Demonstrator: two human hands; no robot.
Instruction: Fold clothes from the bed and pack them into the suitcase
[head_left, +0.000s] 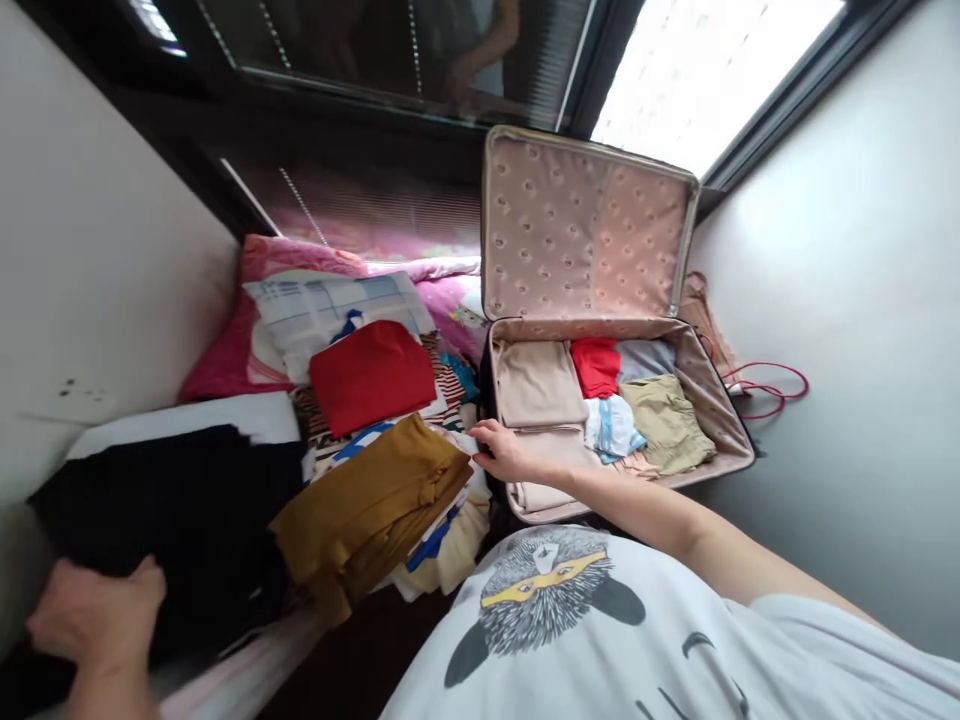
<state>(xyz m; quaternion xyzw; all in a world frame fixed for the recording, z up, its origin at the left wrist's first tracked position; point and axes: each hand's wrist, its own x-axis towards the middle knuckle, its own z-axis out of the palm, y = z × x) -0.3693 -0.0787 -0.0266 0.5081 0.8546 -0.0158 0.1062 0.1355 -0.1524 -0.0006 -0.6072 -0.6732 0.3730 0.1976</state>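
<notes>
L hand lower left, fingers clamped on black garment. R hand at centre, fingers curled, touching clothes pile beside open suitcase – can't tell if gripping.

The black fabric is dense, matt cloth that takes almost no light. The mustard garment is a soft, matt weave lying in shallow folds, and the red top is a smooth, matt knit. The suitcase has a cloth lining with a faint satin sheen and a printed pattern (its rim looks like stiff trim, material unclear). The beige piece is smooth cloth. The khaki piece is rougher and creased. The pink pillow has a slightly glossy cover. The red cable looks like smooth plastic. The wall is matt paint.
</notes>
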